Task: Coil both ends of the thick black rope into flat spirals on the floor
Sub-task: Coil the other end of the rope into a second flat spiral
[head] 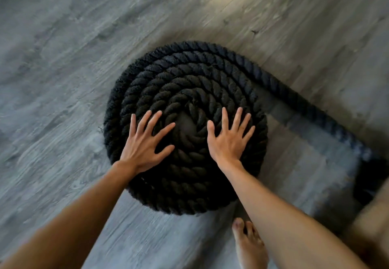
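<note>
Thick black rope lies on floor as flat spiral, loose tail running right.

Left hand, right hand: both flat on coil, fingers spread, gripping nothing.

Step, as I judge: press evenly, turn coil, keep windings tight, feed tail flat.

Count: one spiral, two hands, one bare foot. Second rope end probably outside view.

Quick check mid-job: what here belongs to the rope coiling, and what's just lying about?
Job: black rope spiral; its loose tail; left hand and right hand, both flat on the spiral.
Not part: bare foot; blurred brown object at lower right.
</note>
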